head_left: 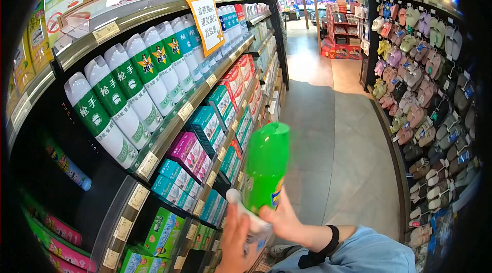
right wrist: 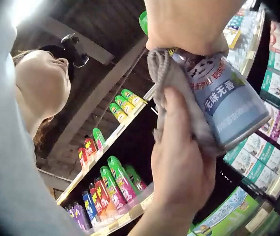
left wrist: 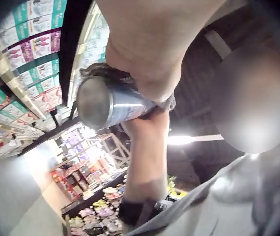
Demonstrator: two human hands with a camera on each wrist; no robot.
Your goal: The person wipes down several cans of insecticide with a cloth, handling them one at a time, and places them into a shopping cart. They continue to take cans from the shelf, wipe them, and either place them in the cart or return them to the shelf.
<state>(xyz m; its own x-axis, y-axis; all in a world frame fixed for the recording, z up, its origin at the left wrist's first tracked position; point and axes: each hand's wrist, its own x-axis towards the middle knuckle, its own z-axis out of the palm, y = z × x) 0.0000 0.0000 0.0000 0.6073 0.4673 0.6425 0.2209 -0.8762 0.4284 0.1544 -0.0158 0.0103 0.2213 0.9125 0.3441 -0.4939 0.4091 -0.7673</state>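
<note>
My right hand (head_left: 284, 221) grips an aerosol spray can upside-up near its big green cap (head_left: 267, 157), which is blurred in the head view. Its blue-grey body (right wrist: 238, 110) with Chinese print and a cartoon figure shows in the right wrist view. Against the side of the can, my left hand (right wrist: 182, 169) holds a grey cloth (right wrist: 182, 93), thumb lying along it. The can's round metal base (left wrist: 93, 103) faces the camera in the left wrist view. In the head view the cloth (head_left: 253, 219) lies between the left hand (head_left: 236, 239) and the can.
Left of me, a shelf carries white-and-green spray cans (head_left: 113, 98) above boxed goods (head_left: 192, 152). Across the aisle floor (head_left: 307, 134) hang slippers (head_left: 420, 88) on a rack. A red display stand (head_left: 346, 32) is farther ahead. More coloured spray cans (right wrist: 115, 187) line another shelf.
</note>
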